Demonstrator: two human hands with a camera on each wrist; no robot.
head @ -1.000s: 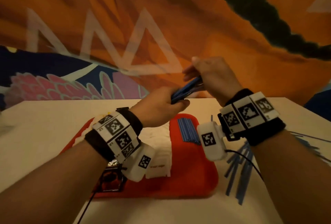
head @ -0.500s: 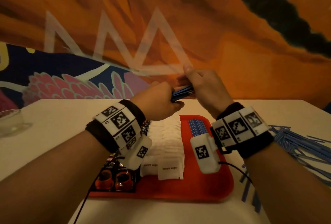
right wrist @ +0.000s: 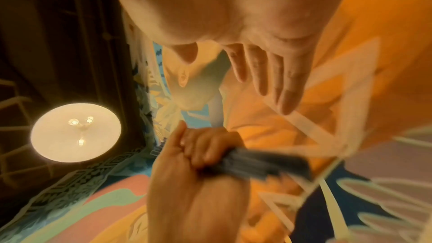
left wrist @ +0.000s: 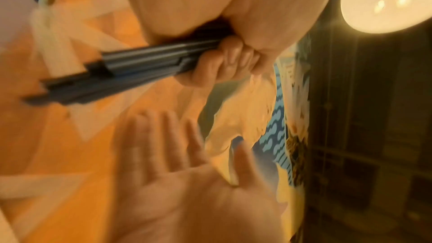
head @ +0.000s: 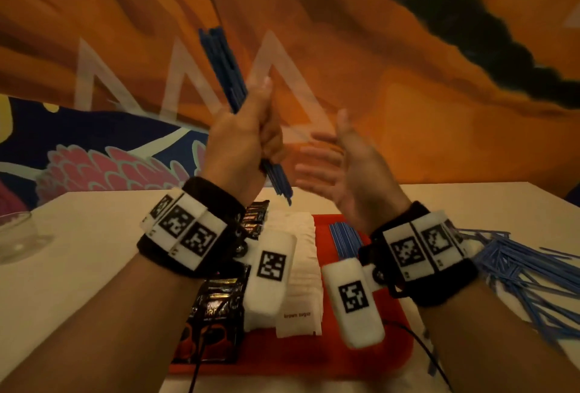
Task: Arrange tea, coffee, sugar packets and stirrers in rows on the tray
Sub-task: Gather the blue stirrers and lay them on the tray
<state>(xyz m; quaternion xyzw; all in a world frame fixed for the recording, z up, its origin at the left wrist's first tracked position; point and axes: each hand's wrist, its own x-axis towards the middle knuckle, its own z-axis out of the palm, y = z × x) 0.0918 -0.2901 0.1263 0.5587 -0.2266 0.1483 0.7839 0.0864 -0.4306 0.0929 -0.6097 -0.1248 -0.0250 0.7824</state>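
My left hand (head: 248,141) grips a bundle of blue stirrers (head: 224,62) upright in its fist, raised above the far end of the red tray (head: 361,358). The same bundle (left wrist: 121,71) shows in the left wrist view, and blurred (right wrist: 259,163) in the right wrist view. My right hand (head: 339,160) is beside it, fingers straight, palm toward the bundle's lower end, holding nothing. On the tray lie a row of dark coffee sachets (head: 216,308), rows of white sugar packets (head: 301,282) and a row of blue stirrers (head: 342,240).
A loose heap of blue stirrers (head: 527,276) lies on the white table (head: 78,282) right of the tray. A glass cup (head: 18,235) stands at the table's left edge. A patterned orange cloth (head: 376,78) hangs behind the table.
The left hand has swung the stirrer bundle from lying level to standing upright and lifted it. The right hand has let go of the bundle and opened flat beside it.
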